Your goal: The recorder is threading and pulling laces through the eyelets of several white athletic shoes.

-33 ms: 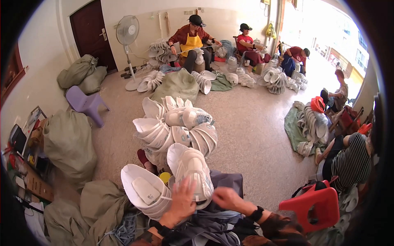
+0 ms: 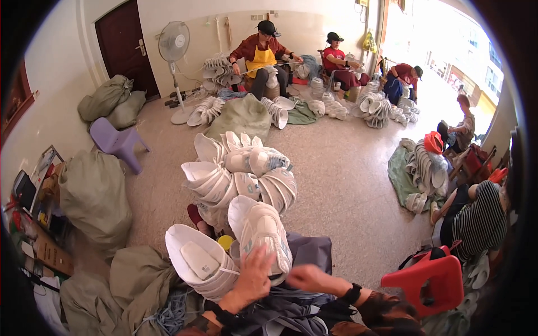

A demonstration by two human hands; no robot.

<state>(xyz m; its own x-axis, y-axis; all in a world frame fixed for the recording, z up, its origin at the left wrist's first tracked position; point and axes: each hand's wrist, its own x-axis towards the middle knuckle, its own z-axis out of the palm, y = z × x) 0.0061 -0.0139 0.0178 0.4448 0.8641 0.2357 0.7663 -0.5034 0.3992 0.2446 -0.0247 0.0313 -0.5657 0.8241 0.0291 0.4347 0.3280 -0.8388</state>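
A white and cream sneaker upper (image 2: 268, 229) with pale blue side marks lies toe away in front of me, on a dark grey support (image 2: 312, 250). My left hand (image 2: 255, 275) rests on its left side near the lacing, fingers stretched out and apart. Just right of the upper's near end is my right hand (image 2: 307, 278), its fingers curled together and blurred by motion. Whether it pinches a thin lace cannot be seen. Left of my left hand stands a nested stack of white uppers (image 2: 193, 257), the top one showing its pale insole.
A curved pile of uppers (image 2: 235, 179) lies ahead. Green-grey sacks (image 2: 92, 196) and blue laces (image 2: 171, 313) are on the left, near a purple chair (image 2: 117, 140). A red stool (image 2: 428, 283) stands at right. Several people sit working by the far wall and the doorway.
My right hand has dropped slightly, beside the upper's near end. My left hand has shifted a little to the right over the upper. The upper and the stacks stay where they were.
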